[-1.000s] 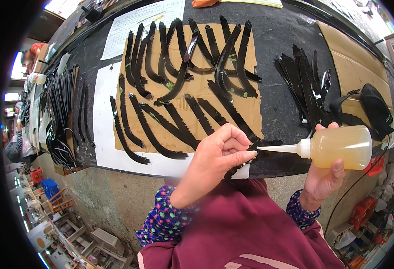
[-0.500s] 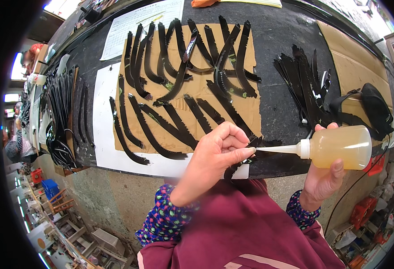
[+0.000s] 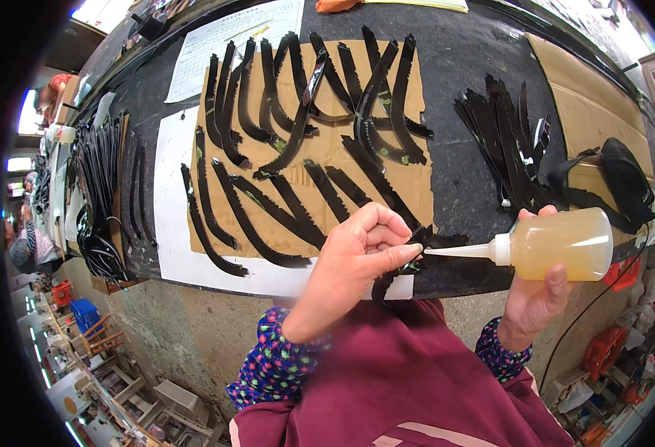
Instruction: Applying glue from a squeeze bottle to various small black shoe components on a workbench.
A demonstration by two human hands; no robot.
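Note:
My left hand (image 3: pixel 364 249) pinches the end of a black notched strip (image 3: pixel 396 283) between thumb and forefinger, at the table's near edge. In my right hand (image 3: pixel 539 290) lies a soft squeeze bottle (image 3: pixel 566 244) of cloudy yellow liquid, tipped on its side. Its long thin white nozzle (image 3: pixel 458 252) points left, and the tip is right beside my left thumb and the strip. Whether the tip touches the strip I cannot tell. Several more curved black strips (image 3: pixel 294 145) with toothed edges lie spread over a piece of brown cardboard (image 3: pixel 320 156) beyond my left hand.
White paper (image 3: pixel 175 201) lies under the cardboard, with a printed sheet (image 3: pixel 230 52) behind it. Bundled black strips (image 3: pixel 96 194) rest at the left, another pile (image 3: pixel 502 141) at the right. A black strap-like piece (image 3: pixel 625 182) sits on more cardboard (image 3: pixel 588 104) at the far right.
The bottle and its nozzle have shifted slightly left, bringing the tip closer to my left thumb. My left hand keeps its pinch on the strip.

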